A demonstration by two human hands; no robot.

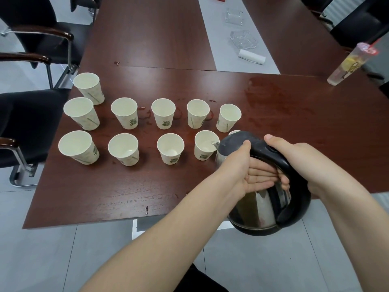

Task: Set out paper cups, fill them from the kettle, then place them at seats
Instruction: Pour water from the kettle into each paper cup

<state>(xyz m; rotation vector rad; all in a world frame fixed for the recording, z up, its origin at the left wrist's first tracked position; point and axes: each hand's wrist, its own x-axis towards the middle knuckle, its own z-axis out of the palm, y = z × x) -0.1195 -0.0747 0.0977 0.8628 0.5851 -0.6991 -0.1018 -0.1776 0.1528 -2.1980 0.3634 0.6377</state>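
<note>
Head view: brown counter [168, 190], paper cups [124, 112] in rows. Steel kettle [259, 209] held tipped at near right, long axis running base-near to spout-far-left, spout over the front-row cup [205, 144]. Right hand [294, 159] clamped round the handle [273, 155]; left hand [242, 171] flat-fingered against the body, nearer the cup.

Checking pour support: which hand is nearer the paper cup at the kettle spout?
Left. Left hand braces the steel kettle beside that white paper cup; right hand grips the black handle, farther right.
</note>
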